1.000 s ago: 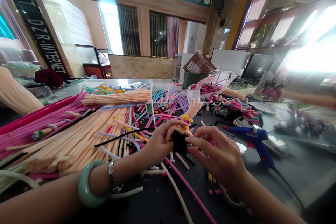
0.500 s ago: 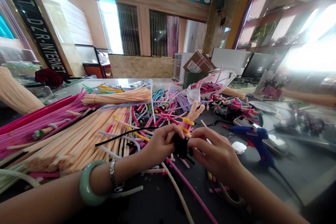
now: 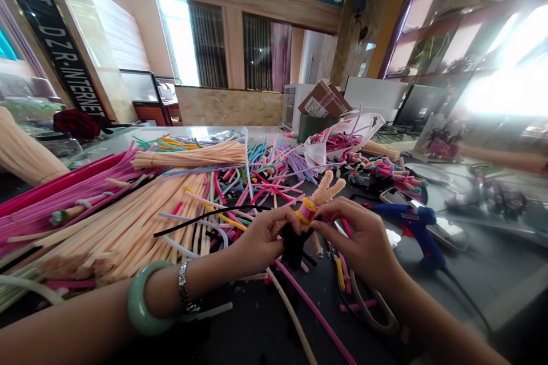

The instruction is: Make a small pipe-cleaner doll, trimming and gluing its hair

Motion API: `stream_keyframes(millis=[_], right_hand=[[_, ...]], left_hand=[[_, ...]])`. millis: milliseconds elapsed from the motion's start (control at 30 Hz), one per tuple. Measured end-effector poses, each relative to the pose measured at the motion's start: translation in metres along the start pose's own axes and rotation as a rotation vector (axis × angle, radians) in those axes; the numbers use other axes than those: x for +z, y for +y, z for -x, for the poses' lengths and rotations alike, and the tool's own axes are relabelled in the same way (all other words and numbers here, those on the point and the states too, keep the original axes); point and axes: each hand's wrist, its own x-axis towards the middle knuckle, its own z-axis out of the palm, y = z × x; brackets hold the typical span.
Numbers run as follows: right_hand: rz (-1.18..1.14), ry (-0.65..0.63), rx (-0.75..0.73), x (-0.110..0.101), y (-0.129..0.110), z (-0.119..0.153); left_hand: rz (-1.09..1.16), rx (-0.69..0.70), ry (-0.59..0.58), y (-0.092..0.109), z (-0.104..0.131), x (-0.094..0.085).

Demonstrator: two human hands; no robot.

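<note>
My left hand (image 3: 272, 235) is closed around a small pipe-cleaner doll (image 3: 306, 209), tilted with two peach limbs pointing up and a pink body wrapped in yellow bands. A black fuzzy part (image 3: 293, 246) hangs at its lower end, below my left fingers. On the doll's right side, my right hand (image 3: 357, 234) is closed in a pinch where the black part meets the yellow band. What exactly sits between those fingertips is too small to make out. One peach limb (image 3: 315, 244) sticks out beneath my right fingers. A long black pipe cleaner (image 3: 201, 217) extends leftward behind my left hand.
Peach pipe-cleaner bundles (image 3: 124, 222) and pink ones (image 3: 85, 194) cover the left side. A blue glue gun (image 3: 413, 219) lies at right, its cord trailing forward. Scissors (image 3: 377, 316) lie under my right forearm. Finished dolls (image 3: 391, 171) and a plastic bag (image 3: 329, 140) are behind.
The doll has tilted further right. My right hand has moved up from the black part to the yellow band, exposing a peach limb below. My left hand keeps its hold.
</note>
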Motion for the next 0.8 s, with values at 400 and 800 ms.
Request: stream_keyframes(millis=[400, 800], right_hand=[[-0.429, -0.025, 0.380, 0.0024, -0.0019, -0.0041], [-0.895, -0.125, 0.659, 0.0037, 0.0063, -0.0043]], left_hand=[[0.002, 0.011, 0.011, 0.0005, -0.0003, 0.0012], [0.009, 0.030, -0.019, -0.0022, 0.0016, 0.0000]])
